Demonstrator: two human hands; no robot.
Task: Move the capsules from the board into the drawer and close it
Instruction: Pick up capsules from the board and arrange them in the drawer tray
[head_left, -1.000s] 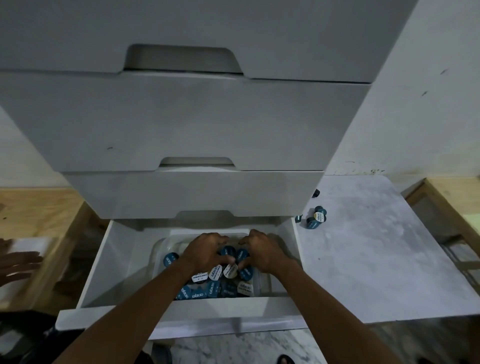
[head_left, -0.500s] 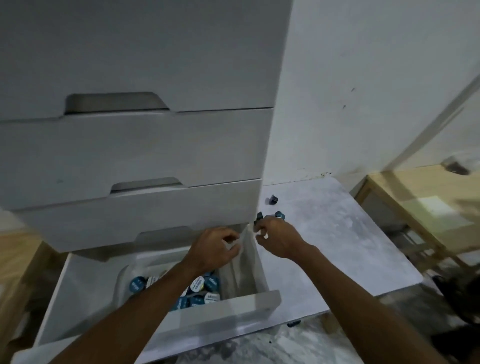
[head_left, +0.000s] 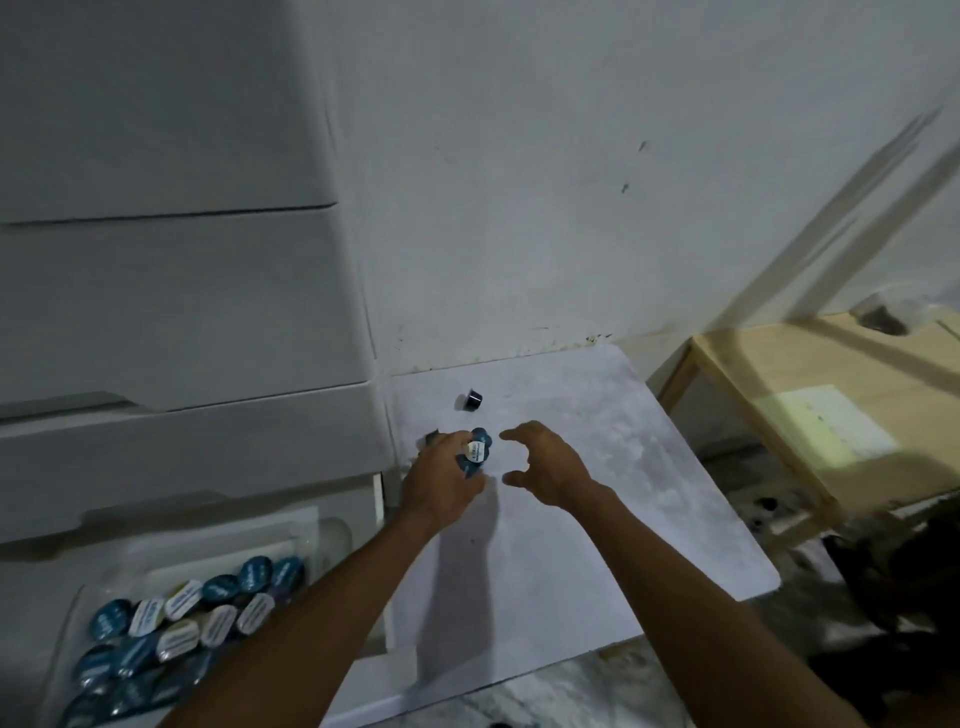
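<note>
On the board, capsules label-up against left hand.

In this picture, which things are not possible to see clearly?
Head view only:
- Capsules on the board: their number, as the left hand covers part of the cluster.
- Drawer: its left part is cut off by the picture's edge.
- Capsules in the drawer: label text too blurred.
- Lone dark capsule: label side not visible.

drawer: cut off at left edge | capsules: partly hidden by left hand (count unclear)
</note>
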